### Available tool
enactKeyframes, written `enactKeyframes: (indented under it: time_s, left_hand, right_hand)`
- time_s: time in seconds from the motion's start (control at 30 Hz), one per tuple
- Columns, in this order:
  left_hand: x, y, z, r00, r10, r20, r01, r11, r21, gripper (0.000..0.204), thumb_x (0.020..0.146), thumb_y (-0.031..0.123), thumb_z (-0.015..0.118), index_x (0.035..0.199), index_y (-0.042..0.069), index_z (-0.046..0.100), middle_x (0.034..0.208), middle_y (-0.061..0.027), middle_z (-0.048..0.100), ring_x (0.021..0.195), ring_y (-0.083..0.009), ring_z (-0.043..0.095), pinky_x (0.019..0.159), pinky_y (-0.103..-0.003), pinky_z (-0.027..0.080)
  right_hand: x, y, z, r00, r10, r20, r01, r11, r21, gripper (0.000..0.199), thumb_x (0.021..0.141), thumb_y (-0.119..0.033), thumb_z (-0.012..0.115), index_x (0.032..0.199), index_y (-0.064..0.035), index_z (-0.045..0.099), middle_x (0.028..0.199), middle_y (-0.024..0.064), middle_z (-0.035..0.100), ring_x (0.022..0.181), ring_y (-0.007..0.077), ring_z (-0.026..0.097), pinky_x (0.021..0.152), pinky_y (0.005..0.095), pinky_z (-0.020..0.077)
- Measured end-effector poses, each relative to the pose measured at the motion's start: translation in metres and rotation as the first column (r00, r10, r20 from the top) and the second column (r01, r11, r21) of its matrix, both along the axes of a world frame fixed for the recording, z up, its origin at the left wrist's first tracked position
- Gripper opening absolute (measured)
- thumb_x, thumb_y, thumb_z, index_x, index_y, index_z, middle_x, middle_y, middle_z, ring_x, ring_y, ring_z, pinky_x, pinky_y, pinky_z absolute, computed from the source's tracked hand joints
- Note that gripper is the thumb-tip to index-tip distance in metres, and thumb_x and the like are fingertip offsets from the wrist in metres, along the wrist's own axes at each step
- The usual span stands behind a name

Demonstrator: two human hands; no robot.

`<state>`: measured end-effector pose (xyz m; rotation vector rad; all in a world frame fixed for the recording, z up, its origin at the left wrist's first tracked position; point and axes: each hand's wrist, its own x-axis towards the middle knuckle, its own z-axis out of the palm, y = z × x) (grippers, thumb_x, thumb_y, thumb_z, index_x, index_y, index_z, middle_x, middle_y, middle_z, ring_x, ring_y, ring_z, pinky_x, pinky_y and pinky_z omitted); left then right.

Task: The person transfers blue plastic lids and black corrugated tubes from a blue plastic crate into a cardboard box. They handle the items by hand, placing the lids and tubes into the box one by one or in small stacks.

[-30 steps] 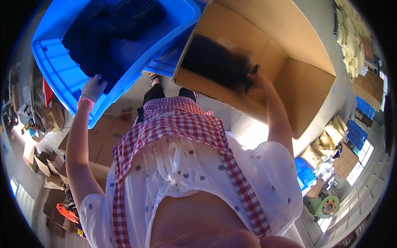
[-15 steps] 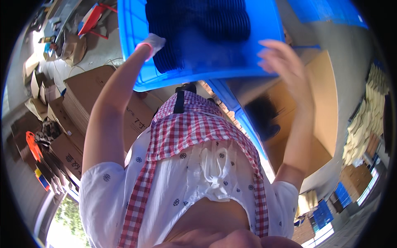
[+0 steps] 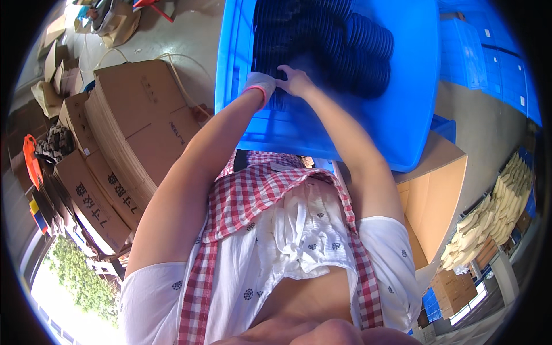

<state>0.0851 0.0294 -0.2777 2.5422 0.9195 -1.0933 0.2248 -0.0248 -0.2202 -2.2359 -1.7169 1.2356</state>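
both hands are inside the big blue bin (image 3: 402, 109). the left hand (image 3: 260, 85), in a white glove, and the bare right hand (image 3: 296, 80) rest on the rows of dark round discs (image 3: 345, 46). i cannot tell if they grip any. folded cardboard boxes (image 3: 132, 126) lie nearby.

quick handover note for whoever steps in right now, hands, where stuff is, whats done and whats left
Left hand: white glove with a pink cuff, inside the blue bin, fingers on the dark ribbed discs; whether its grip is closed cannot be told.
Right hand: bare, beside the left, touching the same discs; no firm hold visible.
Things: discs stacked in rows at the bin's far end; open cardboard box under the bin's right side; flat cartons stacked to the left.
Done: both hands are at the discs.
Left: none lifted out yet.
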Motion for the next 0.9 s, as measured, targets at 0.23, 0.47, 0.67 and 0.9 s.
enactKeyframes:
  time_s: [0.23,0.47,0.67,0.9]
  left_hand:
    - [-0.008,-0.023,-0.100,0.740,0.652,0.166,-0.667,0.744,0.049,0.021,0.087,0.013,0.060,0.105,0.011,0.070,0.105,-0.0067,0.070,0.093,-0.0245,0.068,0.081,-0.036,0.051]
    - [0.016,-0.028,0.038,0.984,0.173,-0.038,-0.177,0.965,-0.194,0.024,0.091,0.013,0.051,0.105,0.006,0.069,0.110,-0.0134,0.067,0.103,-0.0299,0.065,0.086,-0.038,0.052]
    - [0.006,-0.034,0.053,0.178,0.982,0.062,-0.935,0.188,-0.300,0.037,0.087,0.024,0.058,0.112,-0.001,0.063,0.118,-0.0219,0.062,0.111,-0.0316,0.060,0.091,-0.038,0.050]
    - [0.009,-0.033,0.082,0.560,0.816,0.140,-0.783,0.577,-0.231,0.023,0.088,0.016,0.055,0.101,0.006,0.070,0.111,-0.0190,0.065,0.105,-0.0357,0.062,0.088,-0.042,0.051]
  right_hand:
    - [-0.034,0.015,0.036,0.986,0.021,0.167,0.002,0.991,-0.136,0.053,0.080,-0.042,0.065,0.123,-0.0139,0.053,0.118,0.0175,0.062,0.110,0.0349,0.059,0.092,0.0440,0.0482]
    - [0.001,0.012,0.000,0.992,0.070,0.101,-0.047,0.975,-0.218,0.051,0.080,-0.045,0.064,0.118,-0.0115,0.061,0.120,0.0178,0.061,0.111,0.0347,0.059,0.093,0.0432,0.0482]
    - [-0.031,0.011,0.035,0.974,0.006,0.225,0.037,0.982,-0.185,0.045,0.080,-0.043,0.061,0.111,-0.0110,0.067,0.117,0.0165,0.063,0.110,0.0338,0.060,0.091,0.0428,0.0492]
    - [-0.020,0.016,0.027,0.972,-0.006,0.234,0.057,0.975,-0.213,0.036,0.080,-0.032,0.064,0.107,-0.0085,0.070,0.116,0.0174,0.064,0.107,0.0340,0.061,0.091,0.0404,0.0500]
